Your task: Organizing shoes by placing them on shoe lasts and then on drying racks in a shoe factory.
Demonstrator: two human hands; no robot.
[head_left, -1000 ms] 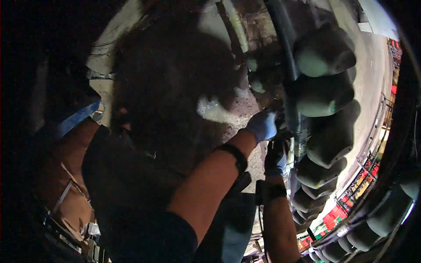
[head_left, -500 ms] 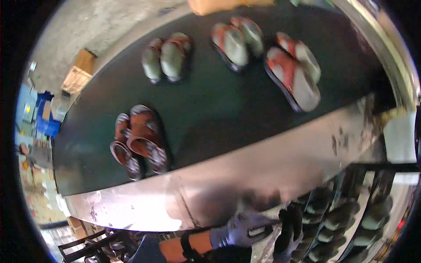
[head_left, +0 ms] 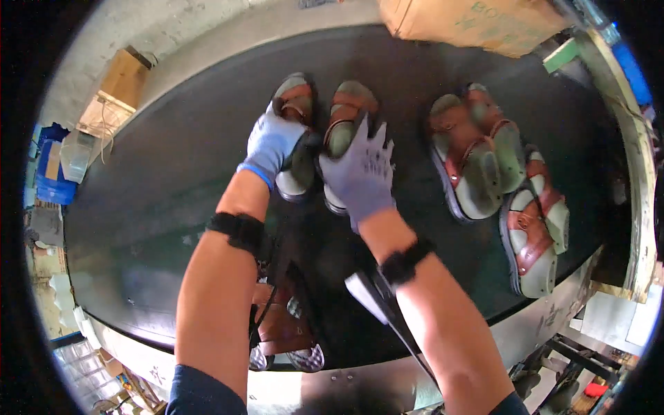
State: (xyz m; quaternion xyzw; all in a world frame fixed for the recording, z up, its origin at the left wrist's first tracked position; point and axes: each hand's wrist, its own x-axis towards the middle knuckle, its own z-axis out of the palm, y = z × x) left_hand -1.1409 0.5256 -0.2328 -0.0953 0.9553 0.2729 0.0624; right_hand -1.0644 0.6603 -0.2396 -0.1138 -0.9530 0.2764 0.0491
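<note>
Two brown-and-grey sandals lie side by side on the black belt, toes toward the far side. My gloved left hand (head_left: 277, 142) is closed around the left sandal (head_left: 297, 104), its fingers over the strap and edge. My gloved right hand (head_left: 360, 169) grips the right sandal (head_left: 351, 97) with its thumb on the near left edge and its fingers along the right side. The gloves hide the middle of both sandals. Below my forearms, a reddish-brown pair of slip-on sandals (head_left: 283, 318) sits at the belt's near edge, partly covered by my left arm.
To the right stand a pair of sandals (head_left: 470, 155) and another pair (head_left: 536, 228) close beside it. A cardboard box (head_left: 477, 24) borders the far side of the black belt (head_left: 187, 187). Metal edging runs along the near side. Wooden blocks (head_left: 114, 90) and a blue bin (head_left: 55, 173) are at left.
Both hands have come from below the near edge to the sandals on the belt. My view has shifted, and the reddish-brown pair now appears lower, under my arms.
</note>
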